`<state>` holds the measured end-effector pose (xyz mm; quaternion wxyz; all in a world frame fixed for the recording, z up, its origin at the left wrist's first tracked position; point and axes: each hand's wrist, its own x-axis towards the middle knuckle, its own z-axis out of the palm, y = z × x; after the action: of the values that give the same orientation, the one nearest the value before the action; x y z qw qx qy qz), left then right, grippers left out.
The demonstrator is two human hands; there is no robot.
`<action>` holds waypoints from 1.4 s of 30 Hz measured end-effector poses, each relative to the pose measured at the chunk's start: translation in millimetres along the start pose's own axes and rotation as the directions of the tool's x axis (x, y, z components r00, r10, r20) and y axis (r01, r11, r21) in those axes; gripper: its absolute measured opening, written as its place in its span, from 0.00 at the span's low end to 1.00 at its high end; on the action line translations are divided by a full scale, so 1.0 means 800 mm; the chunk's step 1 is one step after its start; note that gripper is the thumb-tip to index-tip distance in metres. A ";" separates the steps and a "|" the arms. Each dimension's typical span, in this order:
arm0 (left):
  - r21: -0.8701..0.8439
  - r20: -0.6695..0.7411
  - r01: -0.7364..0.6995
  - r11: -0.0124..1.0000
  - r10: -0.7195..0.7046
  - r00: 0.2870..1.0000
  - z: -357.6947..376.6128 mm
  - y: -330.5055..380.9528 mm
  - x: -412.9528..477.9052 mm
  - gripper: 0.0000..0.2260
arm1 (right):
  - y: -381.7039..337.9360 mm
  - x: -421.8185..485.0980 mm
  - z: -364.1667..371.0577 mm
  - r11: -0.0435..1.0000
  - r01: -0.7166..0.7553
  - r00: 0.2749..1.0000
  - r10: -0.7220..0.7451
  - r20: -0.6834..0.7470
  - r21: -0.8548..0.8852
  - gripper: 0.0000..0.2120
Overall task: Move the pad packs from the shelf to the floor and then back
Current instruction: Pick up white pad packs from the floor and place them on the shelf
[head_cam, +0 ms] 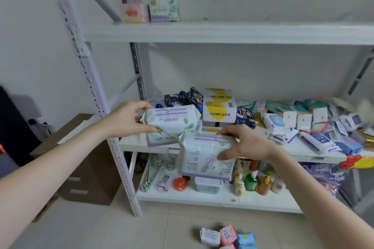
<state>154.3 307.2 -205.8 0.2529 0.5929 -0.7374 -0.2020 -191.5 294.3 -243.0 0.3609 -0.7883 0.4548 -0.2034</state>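
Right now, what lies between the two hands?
The head view shows two: the upper pad pack in the left hand, the lower pad pack in the right hand, corners overlapping.

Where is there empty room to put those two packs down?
The top shelf is bare right of the pink pack and green pack. Floor tiles lie free left of the small packs. The middle shelf is crowded from the yellow box rightward.
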 end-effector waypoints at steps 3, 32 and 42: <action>0.019 -0.042 -0.035 0.999 0.036 0.998 -0.044 0.028 -0.005 0.21 | -0.035 0.000 -0.025 0.999 0.044 0.998 -0.043 -0.039 0.004 0.22; -0.036 -0.300 -0.219 0.975 0.199 0.933 -0.296 0.124 0.198 0.19 | -0.219 0.184 -0.245 0.936 0.344 0.903 -0.353 -0.245 -0.081 0.20; -0.126 -0.220 -0.272 0.954 0.240 0.945 -0.360 0.079 0.322 0.17 | -0.240 0.297 -0.263 0.948 0.307 0.884 -0.318 -0.344 -0.086 0.17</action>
<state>238.6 70.1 93.8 0.3957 0.4878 -0.7609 -0.1627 -99.3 70.6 38.2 0.2241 -0.8069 0.3823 -0.3905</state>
